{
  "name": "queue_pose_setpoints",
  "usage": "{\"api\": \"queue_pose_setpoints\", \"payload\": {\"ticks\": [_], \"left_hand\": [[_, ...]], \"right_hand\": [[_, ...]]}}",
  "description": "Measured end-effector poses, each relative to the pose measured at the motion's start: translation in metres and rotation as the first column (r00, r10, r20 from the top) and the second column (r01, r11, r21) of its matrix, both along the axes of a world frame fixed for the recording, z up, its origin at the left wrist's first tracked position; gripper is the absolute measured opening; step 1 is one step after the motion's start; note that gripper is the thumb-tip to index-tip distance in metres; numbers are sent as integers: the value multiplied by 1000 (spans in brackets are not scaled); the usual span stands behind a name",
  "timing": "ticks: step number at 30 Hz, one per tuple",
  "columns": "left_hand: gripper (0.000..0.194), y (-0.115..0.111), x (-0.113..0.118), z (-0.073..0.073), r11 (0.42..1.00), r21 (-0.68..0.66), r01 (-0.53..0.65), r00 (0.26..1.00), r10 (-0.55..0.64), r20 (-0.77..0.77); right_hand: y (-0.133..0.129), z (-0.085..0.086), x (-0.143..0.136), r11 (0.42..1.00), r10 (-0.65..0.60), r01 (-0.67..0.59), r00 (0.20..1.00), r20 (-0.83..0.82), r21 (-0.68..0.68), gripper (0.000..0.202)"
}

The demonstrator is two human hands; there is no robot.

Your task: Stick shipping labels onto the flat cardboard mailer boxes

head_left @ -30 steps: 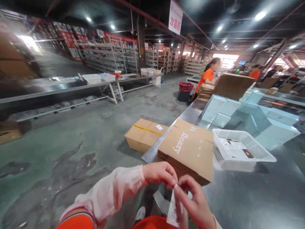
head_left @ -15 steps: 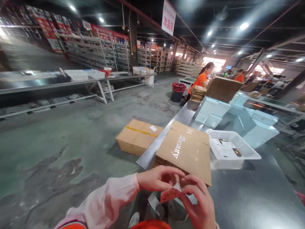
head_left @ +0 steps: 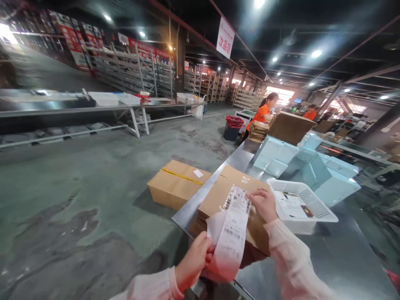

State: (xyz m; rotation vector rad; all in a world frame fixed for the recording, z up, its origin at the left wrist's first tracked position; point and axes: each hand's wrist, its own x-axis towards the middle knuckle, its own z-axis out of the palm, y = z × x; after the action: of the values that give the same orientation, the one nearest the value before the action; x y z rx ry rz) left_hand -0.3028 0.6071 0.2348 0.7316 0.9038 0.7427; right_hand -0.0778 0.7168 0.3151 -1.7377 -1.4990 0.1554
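Observation:
A long strip of printed shipping labels (head_left: 233, 233) with barcodes stretches between my two hands, curling at its lower end. My right hand (head_left: 264, 204) pinches the strip's upper right edge. My left hand (head_left: 196, 258) is closed on the paper at the lower left, with some fingers hidden. Under the strip lies a stack of flat cardboard boxes (head_left: 215, 189) with white lettering on top, partly covered by the paper. It rests on the metal table (head_left: 312, 254).
A white plastic basket (head_left: 325, 214) with papers stands right of the stack. Pale blue boxes (head_left: 331, 175) sit behind it. A taped carton (head_left: 168, 189) is on the floor left of the table. A co-worker in orange (head_left: 261, 114) stands beyond, near a lined bin (head_left: 233, 129).
My hands were close together at the table's near edge over a small folded paper. Now they are apart, the right one further forward, with the label strip spread out between them.

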Motion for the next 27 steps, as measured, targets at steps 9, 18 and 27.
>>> {"api": "queue_pose_setpoints", "payload": {"ticks": [9, 18, 27], "left_hand": [[17, -27, -61, -42, 381, 923, -61, 652, 715, -252], [17, 57, -21, 13, 23, 988, 155, 576, 810, -109], [34, 94, 0, -12, 295, 889, 351, 407, 807, -429]], "right_hand": [[30, -10, -5, 805, 586, -339, 583, 562, -487, 54], [-45, -13, -32, 588, 804, -682, 432, 410, -435, 59], [-86, -80, 24, 987, -113, 76, 954, -277, -141, 87]]}}
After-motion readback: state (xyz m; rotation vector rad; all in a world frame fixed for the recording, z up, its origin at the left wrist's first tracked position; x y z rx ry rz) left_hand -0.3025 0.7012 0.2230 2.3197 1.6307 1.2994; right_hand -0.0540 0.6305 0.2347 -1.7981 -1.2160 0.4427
